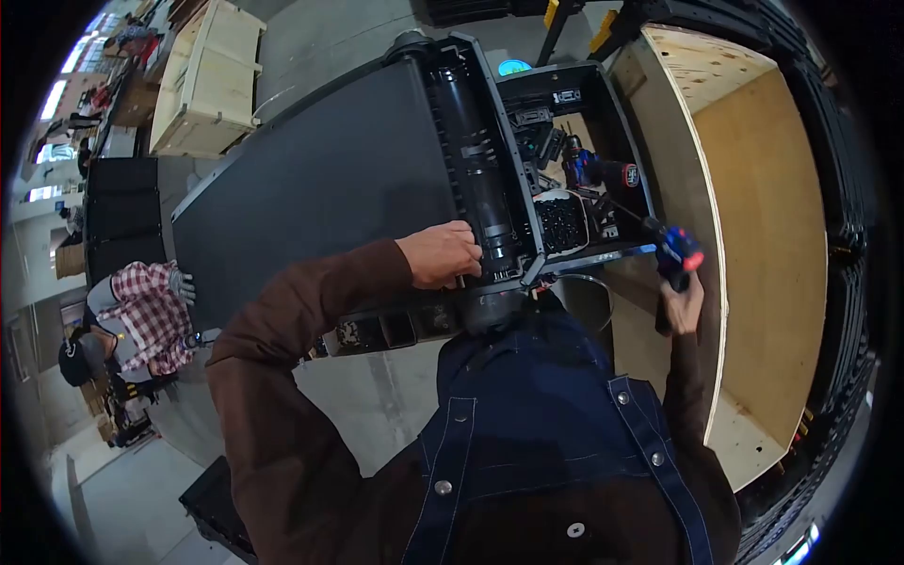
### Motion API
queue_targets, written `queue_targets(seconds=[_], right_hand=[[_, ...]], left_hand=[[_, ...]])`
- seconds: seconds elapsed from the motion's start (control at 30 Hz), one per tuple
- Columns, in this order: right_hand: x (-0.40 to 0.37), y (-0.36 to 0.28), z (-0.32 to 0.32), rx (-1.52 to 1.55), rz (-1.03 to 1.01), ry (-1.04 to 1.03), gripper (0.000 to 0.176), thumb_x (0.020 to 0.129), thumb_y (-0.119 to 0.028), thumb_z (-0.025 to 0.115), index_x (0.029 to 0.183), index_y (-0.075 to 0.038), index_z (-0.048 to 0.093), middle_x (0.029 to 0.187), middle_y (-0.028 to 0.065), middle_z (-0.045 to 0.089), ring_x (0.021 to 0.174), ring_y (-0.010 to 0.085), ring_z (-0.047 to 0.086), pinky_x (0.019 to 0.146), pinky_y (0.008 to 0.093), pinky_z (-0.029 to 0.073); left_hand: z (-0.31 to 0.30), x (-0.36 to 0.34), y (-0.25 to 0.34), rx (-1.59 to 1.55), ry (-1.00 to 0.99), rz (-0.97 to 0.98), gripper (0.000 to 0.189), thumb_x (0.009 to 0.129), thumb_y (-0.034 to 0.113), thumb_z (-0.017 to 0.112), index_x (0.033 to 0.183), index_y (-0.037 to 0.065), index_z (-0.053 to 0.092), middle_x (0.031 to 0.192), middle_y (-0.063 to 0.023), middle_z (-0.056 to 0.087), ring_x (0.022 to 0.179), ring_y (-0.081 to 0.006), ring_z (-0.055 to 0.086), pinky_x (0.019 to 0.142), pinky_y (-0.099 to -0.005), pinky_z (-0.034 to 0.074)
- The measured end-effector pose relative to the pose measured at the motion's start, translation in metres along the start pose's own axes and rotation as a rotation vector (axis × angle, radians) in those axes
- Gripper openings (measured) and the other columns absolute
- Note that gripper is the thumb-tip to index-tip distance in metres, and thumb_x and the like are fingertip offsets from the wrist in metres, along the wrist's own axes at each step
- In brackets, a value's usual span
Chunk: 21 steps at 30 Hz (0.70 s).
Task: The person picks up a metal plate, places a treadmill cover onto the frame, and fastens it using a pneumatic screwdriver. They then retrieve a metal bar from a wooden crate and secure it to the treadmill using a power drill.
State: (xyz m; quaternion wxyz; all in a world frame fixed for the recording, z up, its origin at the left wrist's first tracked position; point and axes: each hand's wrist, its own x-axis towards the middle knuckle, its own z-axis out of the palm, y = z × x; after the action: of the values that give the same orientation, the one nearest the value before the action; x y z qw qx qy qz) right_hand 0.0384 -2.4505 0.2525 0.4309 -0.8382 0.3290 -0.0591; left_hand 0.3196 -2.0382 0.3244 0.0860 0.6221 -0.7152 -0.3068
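Note:
My left hand (441, 254) rests on the near end of a black treadmill (330, 179), fingers curled against the black roller (480, 169) and the frame beside it. My right hand (683, 299) grips a blue and black power screwdriver (676, 252) with an orange tip part. Its long bit points left toward the treadmill's end frame. An open black toolbox (574, 151) holds tools, a drill and a tub of dark screws (562, 221).
A plywood crate (753, 235) stands to the right of the toolbox. A person in a plaid shirt (146, 315) crouches at the treadmill's left side. A wooden crate (202, 80) sits on the far floor. Grey concrete floor lies below me.

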Motion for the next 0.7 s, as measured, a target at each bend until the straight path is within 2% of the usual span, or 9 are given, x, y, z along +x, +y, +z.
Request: queue_targets(seconds=[0.07,0.13,0.17,0.27,0.33,0.37,0.47,0.7], right_hand=[[-0.036,-0.011,-0.023,0.175,0.022,-0.027,0.047,0.077,-0.013,0.078,0.119,0.001,0.062,0.102,0.0079,0.068,0.093,0.0183,0.065,0.087,0.0345,0.052],[-0.063,-0.038,-0.034,0.367,0.195,-0.154,0.048,0.075,-0.010,0.081,0.118,0.000,0.062,0.103,0.0086,0.068,0.090,0.0184,0.066,0.083,0.0344,0.055],[-0.068,-0.063,-0.032,0.604,0.324,-0.313,0.049,0.074,-0.007,0.081,0.118,-0.001,0.062,0.102,0.0092,0.069,0.086,0.0186,0.068,0.079,0.0348,0.058],[-0.068,-0.094,-0.008,0.571,0.206,-0.519,0.049,0.075,-0.002,0.079,0.120,0.000,0.060,0.100,0.0107,0.070,0.086,0.0199,0.070,0.077,0.0349,0.060],[-0.067,-0.100,0.006,0.545,0.203,-0.597,0.047,0.077,0.000,0.077,0.121,0.000,0.060,0.101,0.0117,0.071,0.086,0.0193,0.070,0.077,0.0342,0.060],[-0.068,-0.102,0.016,0.633,0.235,-0.621,0.046,0.078,0.000,0.077,0.120,0.000,0.060,0.102,0.0122,0.071,0.085,0.0186,0.070,0.076,0.0335,0.060],[-0.068,-0.113,0.024,0.685,0.323,-0.659,0.046,0.077,0.000,0.077,0.120,0.000,0.060,0.100,0.0123,0.071,0.082,0.0187,0.070,0.074,0.0330,0.060],[-0.060,-0.107,0.026,0.588,0.331,-0.690,0.040,0.078,-0.002,0.076,0.115,-0.001,0.062,0.095,0.0105,0.071,0.074,0.0166,0.068,0.069,0.0306,0.058]], left_hand=[[-0.001,0.001,0.000,0.003,-0.015,-0.020,0.037,0.069,0.021,0.080,0.105,0.013,0.074,0.096,-0.0018,0.064,0.103,-0.0210,0.058,0.100,-0.0365,0.038],[-0.002,0.001,0.001,0.008,-0.039,-0.030,0.036,0.070,0.021,0.080,0.105,0.013,0.074,0.096,-0.0018,0.064,0.104,-0.0210,0.058,0.100,-0.0369,0.038],[-0.002,0.001,0.002,0.012,-0.029,-0.009,0.034,0.071,0.019,0.080,0.104,0.012,0.073,0.095,-0.0017,0.062,0.103,-0.0212,0.057,0.099,-0.0374,0.037],[0.000,0.000,0.000,0.024,-0.014,0.007,0.032,0.071,0.018,0.079,0.101,0.011,0.072,0.093,-0.0018,0.060,0.102,-0.0218,0.057,0.098,-0.0384,0.038],[0.002,0.000,0.001,0.035,-0.010,0.014,0.031,0.071,0.018,0.080,0.101,0.012,0.071,0.093,-0.0020,0.061,0.102,-0.0221,0.057,0.098,-0.0389,0.038],[0.002,0.000,0.001,0.035,-0.003,0.012,0.030,0.071,0.019,0.080,0.100,0.012,0.073,0.094,-0.0026,0.063,0.102,-0.0228,0.059,0.099,-0.0388,0.038],[0.005,0.001,-0.002,0.048,0.006,0.014,0.026,0.072,0.020,0.080,0.097,0.013,0.074,0.094,-0.0035,0.066,0.101,-0.0238,0.061,0.099,-0.0387,0.039],[0.006,0.000,-0.005,0.040,0.011,0.037,0.018,0.074,0.019,0.074,0.089,0.010,0.072,0.090,-0.0051,0.065,0.098,-0.0255,0.060,0.097,-0.0389,0.039]])
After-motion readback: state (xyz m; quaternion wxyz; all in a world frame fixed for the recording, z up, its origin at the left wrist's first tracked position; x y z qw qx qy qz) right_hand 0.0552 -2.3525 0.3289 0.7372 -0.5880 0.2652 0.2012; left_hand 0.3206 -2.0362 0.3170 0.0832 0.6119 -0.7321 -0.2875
